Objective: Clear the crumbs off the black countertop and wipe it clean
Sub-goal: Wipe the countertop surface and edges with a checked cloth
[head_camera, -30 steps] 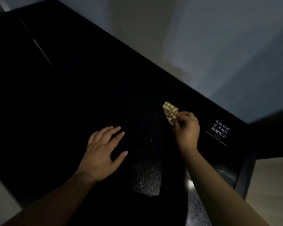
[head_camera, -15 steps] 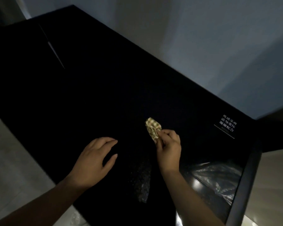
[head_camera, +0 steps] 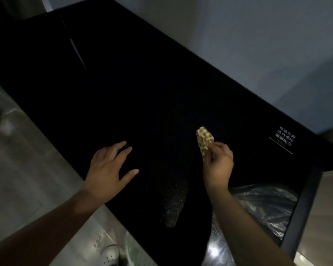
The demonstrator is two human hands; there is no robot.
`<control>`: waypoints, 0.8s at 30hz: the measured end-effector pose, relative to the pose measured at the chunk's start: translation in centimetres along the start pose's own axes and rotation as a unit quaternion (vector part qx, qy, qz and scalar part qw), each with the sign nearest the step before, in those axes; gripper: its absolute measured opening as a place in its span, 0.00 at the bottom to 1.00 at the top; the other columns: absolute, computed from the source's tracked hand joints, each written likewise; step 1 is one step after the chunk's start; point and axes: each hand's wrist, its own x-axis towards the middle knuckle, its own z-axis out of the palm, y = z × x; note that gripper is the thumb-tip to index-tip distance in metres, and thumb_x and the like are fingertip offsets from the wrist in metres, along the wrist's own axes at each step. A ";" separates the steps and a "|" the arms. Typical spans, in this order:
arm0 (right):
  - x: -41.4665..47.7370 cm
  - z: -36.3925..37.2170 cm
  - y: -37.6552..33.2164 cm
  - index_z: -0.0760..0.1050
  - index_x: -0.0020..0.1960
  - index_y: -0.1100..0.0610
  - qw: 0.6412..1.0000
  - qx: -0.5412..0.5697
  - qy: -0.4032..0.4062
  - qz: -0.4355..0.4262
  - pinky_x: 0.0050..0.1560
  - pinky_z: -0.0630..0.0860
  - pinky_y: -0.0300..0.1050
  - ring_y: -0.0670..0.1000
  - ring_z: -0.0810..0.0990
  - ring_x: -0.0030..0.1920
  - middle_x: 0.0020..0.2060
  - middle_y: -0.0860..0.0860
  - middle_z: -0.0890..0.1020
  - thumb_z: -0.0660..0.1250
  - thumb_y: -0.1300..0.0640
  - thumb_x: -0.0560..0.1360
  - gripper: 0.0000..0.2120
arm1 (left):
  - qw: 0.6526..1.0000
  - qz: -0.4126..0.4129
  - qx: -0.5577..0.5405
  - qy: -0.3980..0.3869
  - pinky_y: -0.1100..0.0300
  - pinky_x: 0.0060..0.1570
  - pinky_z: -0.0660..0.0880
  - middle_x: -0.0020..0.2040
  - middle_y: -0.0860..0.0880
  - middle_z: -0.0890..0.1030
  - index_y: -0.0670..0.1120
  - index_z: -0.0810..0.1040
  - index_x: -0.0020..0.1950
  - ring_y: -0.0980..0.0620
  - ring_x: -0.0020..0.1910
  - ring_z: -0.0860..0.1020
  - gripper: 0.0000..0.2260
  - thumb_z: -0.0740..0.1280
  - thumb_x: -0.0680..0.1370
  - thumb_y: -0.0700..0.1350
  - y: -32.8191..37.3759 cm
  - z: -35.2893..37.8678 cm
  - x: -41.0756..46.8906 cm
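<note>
The black countertop [head_camera: 161, 96] runs diagonally from upper left to lower right, dark and glossy, with a speckled lit patch near its front edge. My right hand [head_camera: 217, 166] pinches a small crumpled beige checked cloth [head_camera: 204, 140] just above the surface, right of centre. My left hand [head_camera: 108, 169] lies flat with fingers spread on the counter near its front edge. Crumbs cannot be made out in the dim light.
A small white printed label [head_camera: 284, 140] sits on the counter at the right. A crinkled clear plastic bag [head_camera: 265, 206] lies in the lower right corner beside a dark raised edge. A grey wall stands behind; pale floor and a white shoe [head_camera: 110, 256] show below.
The view has swung, showing more floor and the plastic bag. My right hand with the cloth came back toward me across the counter; my left hand stayed flat near the front edge.
</note>
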 end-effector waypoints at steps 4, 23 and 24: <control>-6.4 2.6 -2.7 0.82 0.53 0.59 0.997 0.032 -0.029 -0.061 0.50 0.64 0.26 0.50 0.73 0.49 0.48 0.51 0.78 0.67 0.72 0.71 0.15 | 1.000 0.004 0.001 -0.006 0.40 0.66 0.65 0.70 0.44 0.69 0.44 0.71 0.69 0.41 0.65 0.70 0.33 0.53 0.74 0.65 0.0 -0.1 -0.2; -20.0 4.2 -7.5 0.81 0.56 0.57 0.988 0.078 -0.094 -0.099 0.63 0.70 0.41 0.45 0.72 0.55 0.52 0.49 0.78 0.70 0.73 0.68 0.20 | 0.994 0.029 -0.101 0.012 0.58 0.64 0.64 0.64 0.45 0.74 0.41 0.74 0.66 0.46 0.63 0.71 0.23 0.56 0.77 0.53 -7.3 -2.0 -9.4; -21.0 4.2 -7.9 0.81 0.57 0.57 0.986 0.082 -0.104 -0.096 0.62 0.70 0.38 0.43 0.71 0.56 0.52 0.48 0.78 0.70 0.72 0.68 0.20 | 0.995 0.028 -0.100 0.010 0.58 0.64 0.64 0.64 0.45 0.74 0.40 0.74 0.65 0.45 0.62 0.72 0.23 0.56 0.77 0.53 -7.6 -2.2 -9.7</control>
